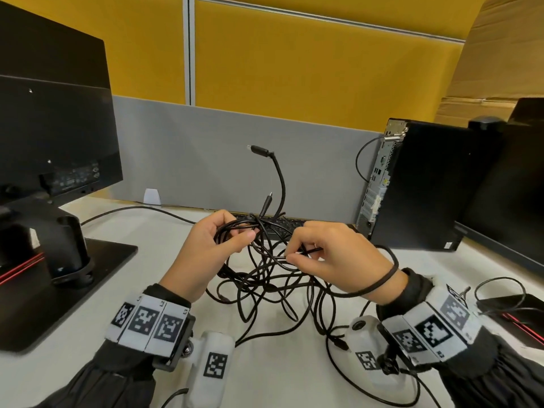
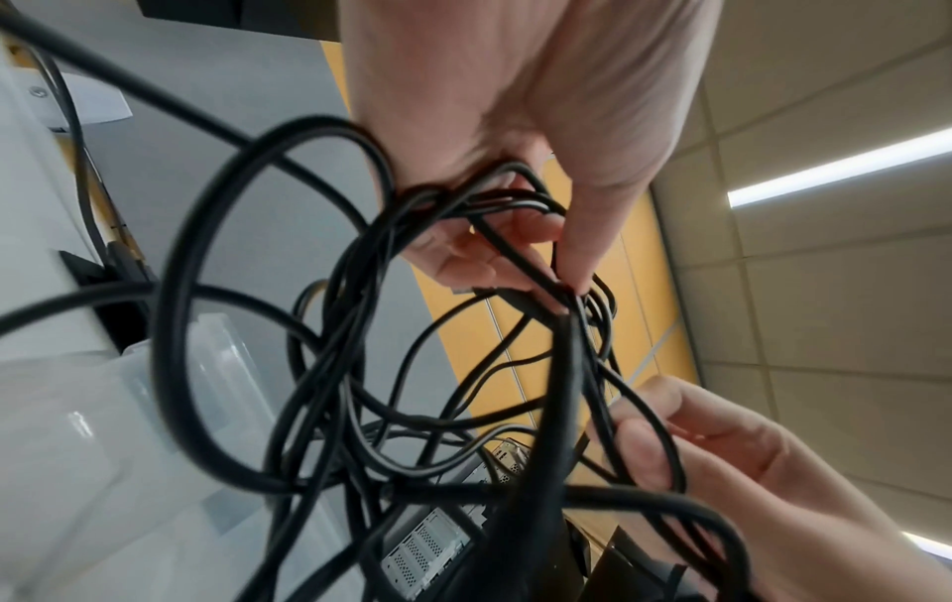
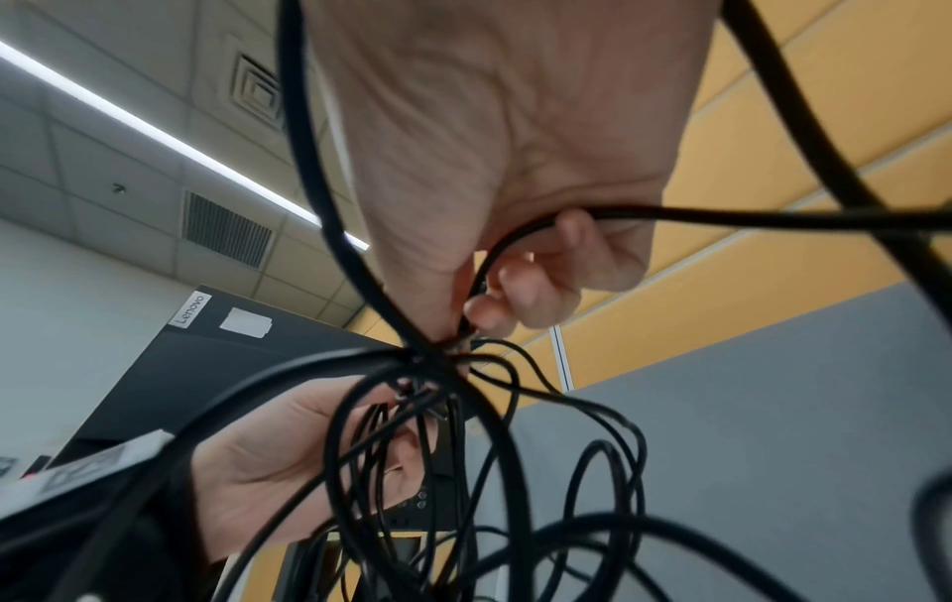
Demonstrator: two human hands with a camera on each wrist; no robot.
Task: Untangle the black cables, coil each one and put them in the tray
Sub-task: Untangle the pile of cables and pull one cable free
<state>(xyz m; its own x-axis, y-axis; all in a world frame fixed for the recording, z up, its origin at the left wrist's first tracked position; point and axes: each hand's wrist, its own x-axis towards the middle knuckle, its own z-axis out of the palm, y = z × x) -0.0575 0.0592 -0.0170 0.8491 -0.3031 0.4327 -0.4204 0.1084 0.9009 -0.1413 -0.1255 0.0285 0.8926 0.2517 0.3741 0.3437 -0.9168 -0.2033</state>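
A tangle of black cables (image 1: 270, 284) hangs between my two hands and trails onto the white table (image 1: 141, 231). My left hand (image 1: 238, 228) grips a bunch of loops at the top of the tangle, with the fingers curled round them (image 2: 520, 260). To its right, my right hand (image 1: 291, 256) pinches one thin strand between thumb and forefinger (image 3: 474, 321). Two plug ends (image 1: 259, 150) stick up above the hands. A thicker cable (image 1: 391, 272) loops over my right wrist. A clear plastic tray (image 2: 227, 358) shows only in the left wrist view, below the cables.
A monitor back (image 1: 53, 128) on its stand base (image 1: 59, 290) fills the left. A black desktop tower (image 1: 426, 187) and a second screen (image 1: 515, 187) stand right. A keyboard (image 1: 282, 225) lies behind the hands, before a grey partition (image 1: 206, 154). More cable (image 1: 500, 290) lies far right.
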